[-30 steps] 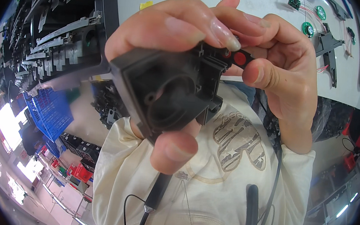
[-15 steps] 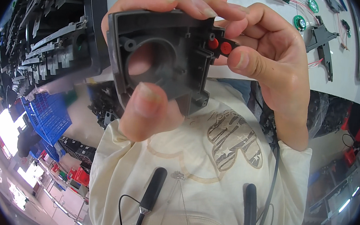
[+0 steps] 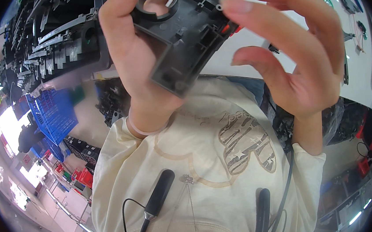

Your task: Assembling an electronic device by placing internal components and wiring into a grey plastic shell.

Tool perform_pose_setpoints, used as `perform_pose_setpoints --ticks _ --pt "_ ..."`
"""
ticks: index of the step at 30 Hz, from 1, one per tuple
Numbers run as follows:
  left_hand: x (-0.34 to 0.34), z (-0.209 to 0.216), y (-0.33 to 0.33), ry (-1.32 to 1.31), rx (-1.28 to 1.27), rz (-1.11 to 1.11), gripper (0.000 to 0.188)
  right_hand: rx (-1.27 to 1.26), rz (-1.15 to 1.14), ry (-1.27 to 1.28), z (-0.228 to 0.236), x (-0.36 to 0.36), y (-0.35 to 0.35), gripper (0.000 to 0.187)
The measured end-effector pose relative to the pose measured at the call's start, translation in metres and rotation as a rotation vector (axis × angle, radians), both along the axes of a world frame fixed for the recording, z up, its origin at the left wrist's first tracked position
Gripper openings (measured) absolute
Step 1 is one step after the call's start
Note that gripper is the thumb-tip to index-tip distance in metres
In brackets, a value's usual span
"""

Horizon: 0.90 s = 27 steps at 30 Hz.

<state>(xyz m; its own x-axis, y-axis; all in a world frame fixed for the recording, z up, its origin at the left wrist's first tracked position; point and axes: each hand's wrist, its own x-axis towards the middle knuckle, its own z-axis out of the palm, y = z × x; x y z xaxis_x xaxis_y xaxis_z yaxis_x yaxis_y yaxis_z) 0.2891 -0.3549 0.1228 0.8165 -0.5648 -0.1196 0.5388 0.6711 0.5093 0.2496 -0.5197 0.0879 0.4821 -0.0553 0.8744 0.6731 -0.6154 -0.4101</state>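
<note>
My left hand [image 3: 133, 60] grips a dark grey plastic housing [image 3: 181, 40], raised and tilted at the top of the view. Beneath it lies my palm, with the thumb up along its left side. The housing has a round ringed opening near the thumb, with small posts and ribs inside. Red bits [image 3: 232, 29] show at its right edge. My right hand [image 3: 303, 60] is to the right, thumb and fingers apart. Its index fingertip is at the housing's upper right corner, touching or just in front of it. Other right fingertips are hidden or cut off.
On the left stands a black rack or tray [image 3: 74, 49] of dark plastic parts. A blue crate [image 3: 53, 115] is below it. On the white table [image 3: 367, 72] at the right lie small green parts with thin wires. A cable [image 3: 285, 191] hangs down my front.
The housing has moved up and turned, its lower end swinging left. My left thumb has left the round opening. My right thumb has come away from the red-dotted black piece, and that hand has spread.
</note>
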Motion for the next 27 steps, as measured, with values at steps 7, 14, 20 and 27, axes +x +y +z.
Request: perform_pose_setpoints --ticks 7,14,20,27 --pt "-0.003 0.004 -0.001 0.245 0.076 0.014 0.040 -0.216 -0.151 -0.333 0.008 0.015 -0.004 0.031" --pt "-0.002 0.004 -0.003 0.219 0.125 -0.006 0.037 -0.213 -0.092 -0.259 0.012 0.012 -0.009 0.027" --pt "-0.008 0.002 -0.013 0.219 0.023 0.060 0.051 -0.045 -0.121 -0.120 -0.003 -0.002 0.001 0.025" --pt "-0.009 0.000 -0.024 -0.011 -0.072 0.096 0.058 -0.076 -0.035 0.004 0.005 -0.007 -0.011 0.022"
